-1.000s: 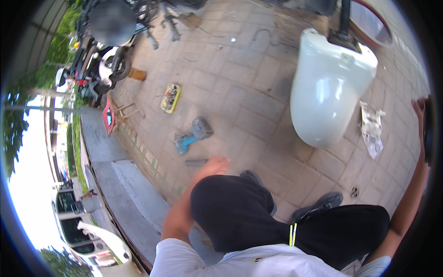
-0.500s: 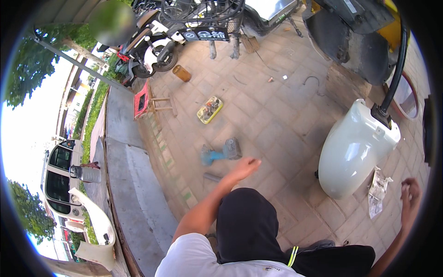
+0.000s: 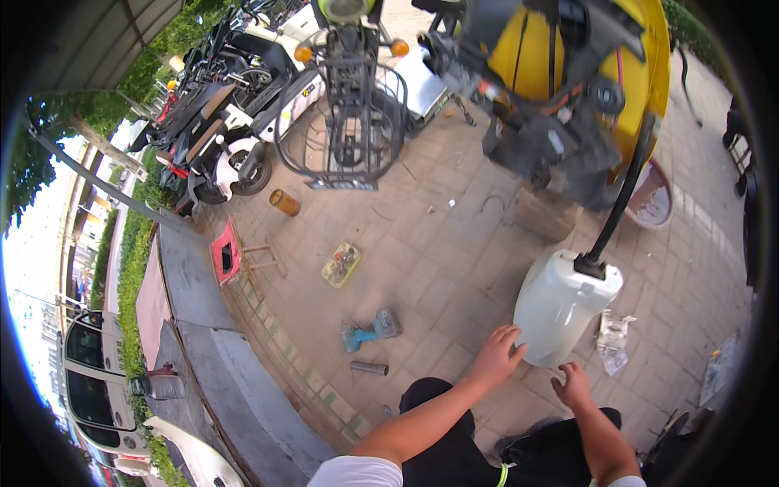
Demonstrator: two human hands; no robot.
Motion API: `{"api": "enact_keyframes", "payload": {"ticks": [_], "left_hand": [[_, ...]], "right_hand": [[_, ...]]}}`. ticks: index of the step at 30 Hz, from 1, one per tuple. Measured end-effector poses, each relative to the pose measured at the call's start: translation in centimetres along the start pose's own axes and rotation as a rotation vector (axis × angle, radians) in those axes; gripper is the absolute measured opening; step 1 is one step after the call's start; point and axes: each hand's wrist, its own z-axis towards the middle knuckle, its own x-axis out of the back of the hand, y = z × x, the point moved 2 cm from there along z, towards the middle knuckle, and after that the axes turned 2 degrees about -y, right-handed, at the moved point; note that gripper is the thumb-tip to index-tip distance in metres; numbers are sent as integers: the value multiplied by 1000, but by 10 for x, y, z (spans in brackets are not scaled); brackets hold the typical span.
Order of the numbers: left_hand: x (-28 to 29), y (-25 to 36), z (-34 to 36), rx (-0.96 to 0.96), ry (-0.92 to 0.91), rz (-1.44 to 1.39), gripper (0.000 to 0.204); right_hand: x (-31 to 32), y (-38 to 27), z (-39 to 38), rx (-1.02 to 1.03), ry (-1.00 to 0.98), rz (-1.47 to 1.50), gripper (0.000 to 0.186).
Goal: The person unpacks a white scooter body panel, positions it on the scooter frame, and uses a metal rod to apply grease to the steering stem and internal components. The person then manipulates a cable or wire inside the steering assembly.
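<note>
While both hands reach toward the near end of a glossy white scooter fender [image 3: 560, 312], the left hand [image 3: 498, 358] is at its left edge, thumb and loosely curved fingers parted, with nothing seen in its grasp; whether the fingertips touch the shell cannot be told. The right hand [image 3: 574, 385] is half open and bent at the fingers, just short of the fender's lower end, and holds nothing visible.

Directly beyond the hands, a black tube [image 3: 623, 199] rises from the fender's far end toward a yellow scooter body [image 3: 653, 73]. Also beyond them, farther off than the fender, is a wooden block [image 3: 548, 216]; a red-rimmed basin [image 3: 667, 203] is to the block's right. Just right of the fender, beyond the right hand, a crumpled clear plastic bag [image 3: 614, 342] lies on the paving [image 3: 454, 284].

To the left of the left hand are a teal cordless drill [image 3: 365, 332] with a grey battery and, nearer the person, a short metal tube [image 3: 369, 368]. Farther out on that side is a yellow tray [image 3: 331, 280] of small parts.
</note>
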Motion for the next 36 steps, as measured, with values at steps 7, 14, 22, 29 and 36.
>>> {"api": "enact_keyframes", "payload": {"ticks": [7, 14, 22, 29, 36], "left_hand": [[88, 115, -73, 197, 13, -64, 44], [239, 139, -129, 698, 35, -251, 55], [396, 163, -18, 893, 355, -1540, 65], [594, 85, -72, 1065, 818, -1041, 53], [643, 42, -85, 1239, 926, -935, 51]], "right_hand": [[6, -156, -80, -963, -324, 912, 37], [187, -459, 13, -526, -642, 1244, 38], [161, -537, 61, 511, -236, 114, 56], [163, -514, 154, 105, -595, -19, 46], [95, -587, 250, 130, -653, 33, 48]]}}
